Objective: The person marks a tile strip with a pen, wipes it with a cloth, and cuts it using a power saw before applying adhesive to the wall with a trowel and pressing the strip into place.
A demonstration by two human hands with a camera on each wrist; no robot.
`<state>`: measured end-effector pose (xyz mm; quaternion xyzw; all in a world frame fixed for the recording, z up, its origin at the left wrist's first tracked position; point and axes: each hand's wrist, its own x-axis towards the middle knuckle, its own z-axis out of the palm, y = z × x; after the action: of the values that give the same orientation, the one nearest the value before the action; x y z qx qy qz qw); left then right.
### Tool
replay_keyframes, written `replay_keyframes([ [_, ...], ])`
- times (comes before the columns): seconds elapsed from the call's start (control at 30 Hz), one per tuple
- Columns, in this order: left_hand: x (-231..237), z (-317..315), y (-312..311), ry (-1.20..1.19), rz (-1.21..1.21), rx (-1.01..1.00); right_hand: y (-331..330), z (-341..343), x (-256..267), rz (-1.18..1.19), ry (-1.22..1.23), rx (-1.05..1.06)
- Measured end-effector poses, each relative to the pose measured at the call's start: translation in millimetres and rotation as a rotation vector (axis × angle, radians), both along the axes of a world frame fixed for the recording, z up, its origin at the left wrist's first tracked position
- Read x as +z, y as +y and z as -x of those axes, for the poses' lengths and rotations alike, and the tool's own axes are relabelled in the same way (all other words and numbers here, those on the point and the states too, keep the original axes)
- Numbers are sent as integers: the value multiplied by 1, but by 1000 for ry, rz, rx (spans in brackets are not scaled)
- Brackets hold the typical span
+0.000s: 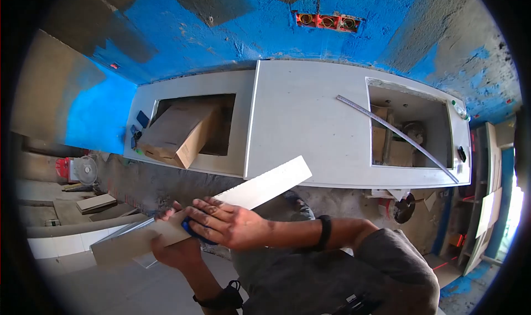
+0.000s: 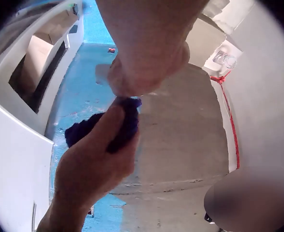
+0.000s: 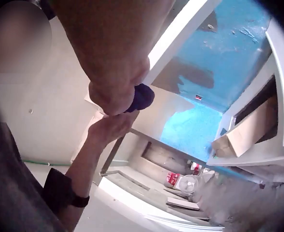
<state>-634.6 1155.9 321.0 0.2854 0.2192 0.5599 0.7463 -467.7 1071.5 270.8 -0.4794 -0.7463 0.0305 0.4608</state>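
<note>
A long pale board [image 1: 271,181] is held at a slant before the body in the head view. My left hand [image 1: 178,251] grips its lower left part, with the fingertips on the far edge and the thumb on the near face. On top of the board, my right hand [image 1: 225,222] holds a dark blue cloth [image 1: 200,232] against the surface, just right of the left hand. The left wrist view shows the right hand [image 2: 96,157] pinching the cloth [image 2: 125,128], close to the left hand [image 2: 144,77]. In the right wrist view, the cloth [image 3: 143,97] bulges beside the right hand [image 3: 115,94].
Behind the board runs a white countertop [image 1: 310,121] with two cutouts. A cardboard box [image 1: 180,129] sits in the left one, and a long ruler [image 1: 398,132] crosses the right one. A fan [image 1: 85,170] and stacked boards [image 1: 96,203] lie at the left.
</note>
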Motion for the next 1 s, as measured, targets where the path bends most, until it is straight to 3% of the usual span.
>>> replay_keyframes([
  [0.2, -16, 5, 16, 17, -29, -62, -43, -53, -20, 42, -82, -70],
  [0.3, -19, 19, 29, 217, -249, -46, -62, -99, -48, 39, -127, -124],
  [0.33, -12, 16, 30, 227, -197, 35, -68, -119, -64, 45, -170, -155],
  [0.4, 14, 9, 32, 248, -93, 204, -87, -159, -112, 224, -200, -353],
  [0.47, 24, 27, 41, 204, -117, 128, -105, -204, -160, 451, -85, -546],
  [0.53, 33, 32, 46, 264, -153, 161, -112, -216, -134, 480, 149, -758],
  [0.6, 39, 31, 46, 204, -109, 187, -103, -207, -96, 383, 323, -810],
  [0.67, 42, 28, 44, 147, -88, 171, -86, -185, -55, 245, 282, -715],
  [0.73, 37, 19, 44, 99, -80, 97, -63, -153, -28, 113, 360, -487],
  [0.8, 29, 8, 39, 153, -121, 72, -44, -110, -2, 182, 427, -224],
  [0.93, 27, -24, 19, 132, -75, 72, 23, -15, 11, 0, 173, -239],
  [1.0, 30, -18, 19, 244, -166, 102, 16, -21, 10, 79, 158, -270],
])
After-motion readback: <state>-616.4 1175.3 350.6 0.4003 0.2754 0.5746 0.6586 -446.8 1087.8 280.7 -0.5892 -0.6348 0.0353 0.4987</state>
